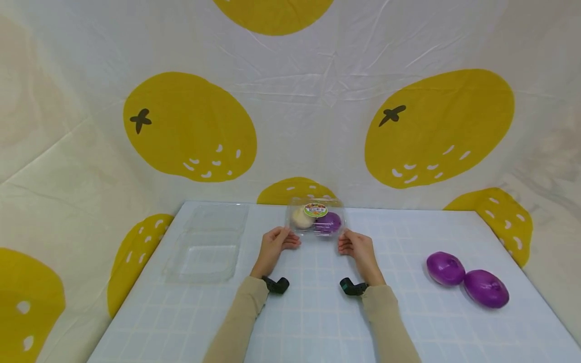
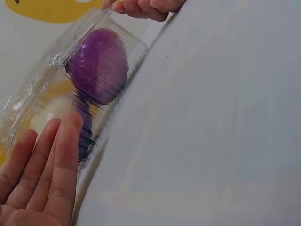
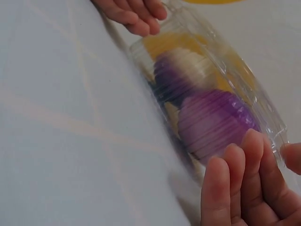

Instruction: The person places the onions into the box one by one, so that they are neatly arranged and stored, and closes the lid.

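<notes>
A lidded clear plastic clamshell box (image 1: 316, 231) with an oval label (image 1: 315, 209) sits at the table's far edge. Inside lie a glossy purple rounded item (image 1: 328, 222) and a pale one (image 1: 303, 218), whose underside looks purple in the wrist views. My left hand (image 1: 274, 244) is at the box's near left corner, thumb and forefinger pinching its rim, other fingers extended in front. At the near right corner, my right hand (image 1: 360, 249) pinches the rim between thumb and forefinger. In the right wrist view, its fingers (image 3: 251, 174) partly overlap the box.
On the table's left lies another clear plastic clamshell box (image 1: 206, 275), its lid folded back. Two glossy purple rounded items (image 1: 445, 268) touch each other at the right. A white cloth (image 1: 313, 136) printed with yellow fruit hangs behind and beside the pale checked table (image 1: 313, 327).
</notes>
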Tool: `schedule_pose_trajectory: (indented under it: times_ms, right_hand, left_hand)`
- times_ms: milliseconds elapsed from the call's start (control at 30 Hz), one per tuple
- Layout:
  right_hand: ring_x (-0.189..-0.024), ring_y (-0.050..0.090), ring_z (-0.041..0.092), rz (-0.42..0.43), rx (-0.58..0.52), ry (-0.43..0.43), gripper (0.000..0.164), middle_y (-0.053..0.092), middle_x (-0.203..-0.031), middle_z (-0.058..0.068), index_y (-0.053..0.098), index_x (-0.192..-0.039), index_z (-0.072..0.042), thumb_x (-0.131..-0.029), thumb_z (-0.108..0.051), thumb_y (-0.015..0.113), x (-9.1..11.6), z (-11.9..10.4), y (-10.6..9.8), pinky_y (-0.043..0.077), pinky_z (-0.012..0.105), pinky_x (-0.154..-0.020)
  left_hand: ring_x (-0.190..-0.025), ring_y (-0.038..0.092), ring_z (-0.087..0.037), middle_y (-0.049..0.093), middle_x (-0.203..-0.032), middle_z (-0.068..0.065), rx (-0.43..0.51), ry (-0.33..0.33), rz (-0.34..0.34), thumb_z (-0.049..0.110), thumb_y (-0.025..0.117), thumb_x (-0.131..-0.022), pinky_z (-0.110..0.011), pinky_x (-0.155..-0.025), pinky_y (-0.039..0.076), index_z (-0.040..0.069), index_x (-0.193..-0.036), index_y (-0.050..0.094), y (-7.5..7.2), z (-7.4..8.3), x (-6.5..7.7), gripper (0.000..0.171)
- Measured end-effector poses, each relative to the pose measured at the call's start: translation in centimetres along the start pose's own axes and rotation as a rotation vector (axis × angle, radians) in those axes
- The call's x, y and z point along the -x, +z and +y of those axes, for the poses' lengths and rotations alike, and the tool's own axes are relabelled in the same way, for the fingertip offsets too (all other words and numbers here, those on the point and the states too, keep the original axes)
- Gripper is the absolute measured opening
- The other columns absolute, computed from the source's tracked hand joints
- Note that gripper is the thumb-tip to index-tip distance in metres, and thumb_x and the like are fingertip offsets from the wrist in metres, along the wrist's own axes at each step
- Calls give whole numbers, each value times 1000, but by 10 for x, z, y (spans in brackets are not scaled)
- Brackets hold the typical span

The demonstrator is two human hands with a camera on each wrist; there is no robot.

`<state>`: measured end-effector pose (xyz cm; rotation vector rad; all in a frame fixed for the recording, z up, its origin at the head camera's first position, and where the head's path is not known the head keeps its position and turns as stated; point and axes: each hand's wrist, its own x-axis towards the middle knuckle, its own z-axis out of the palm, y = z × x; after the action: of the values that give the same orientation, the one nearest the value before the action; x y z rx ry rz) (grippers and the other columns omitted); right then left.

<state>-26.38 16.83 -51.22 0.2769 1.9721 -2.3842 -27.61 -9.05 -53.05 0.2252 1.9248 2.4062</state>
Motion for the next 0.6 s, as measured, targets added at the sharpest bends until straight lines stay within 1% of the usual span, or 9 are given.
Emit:
schedule_pose_trajectory:
  times_ms: [133, 200, 267, 367, 467, 533, 600]
  right_hand:
    - [-60, 63, 16, 9, -7, -33, 35, 64, -73, 8, 65, -92, 9, -102, -24, 58, 2, 1, 2, 59, 29, -61]
    - [-61, 63, 18, 7, 10, -45, 38, 63, -71, 9, 64, -93, 13, -102, -23, 57, 7, -5, 4, 60, 31, -61]
    - [-59, 63, 18, 19, 23, -60, 41, 62, -70, 9, 63, -94, 15, -102, -25, 57, 7, -4, 6, 60, 31, -60]
    - [-58, 63, 17, 49, 36, -90, 42, 61, -67, 8, 62, -90, 14, -102, -26, 57, 8, -1, 8, 60, 31, -58]
    - [-55, 62, 15, 76, 42, -123, 42, 60, -65, 5, 62, -85, 9, -102, -29, 58, 3, 7, 8, 59, 29, -55]
    - [-55, 62, 15, 86, 54, -129, 42, 60, -65, 5, 62, -85, 8, -102, -30, 57, 3, 7, 9, 58, 28, -55]
    - [-55, 62, 14, 90, 69, -124, 43, 60, -65, 4, 61, -89, 11, -103, -30, 55, 3, 6, 10, 58, 28, -54]
  left_hand:
    - [-91, 72, -30, 70, -102, -24, 0, 19, 11, 21, 57, -102, -37, -84, 59, -13, -112, 60, 1, -1, 1, 35]
    - [-92, 71, -30, 69, -104, -26, 0, 28, 15, 21, 57, -102, -37, -84, 59, -13, -113, 59, 1, -3, 1, 35]
    - [-93, 71, -31, 69, -105, -27, -2, 31, 20, 22, 58, -102, -38, -84, 59, -13, -113, 59, 1, -3, 1, 37]
    - [-94, 71, -32, 69, -105, -26, -21, 31, 24, 25, 58, -101, -37, -84, 59, -12, -115, 59, 2, -3, 2, 39]
    - [-94, 70, -32, 69, -105, -24, -35, 34, 32, 27, 58, -101, -36, -84, 59, -10, -114, 59, 3, -2, 2, 40]
    - [-94, 71, -32, 69, -105, -23, -39, 34, 42, 28, 57, -101, -35, -83, 59, -9, -114, 60, 4, -3, 2, 39]
    - [-93, 71, -30, 70, -105, -22, -44, 30, 53, 28, 57, -102, -35, -83, 59, -9, -114, 60, 6, -2, 2, 39]
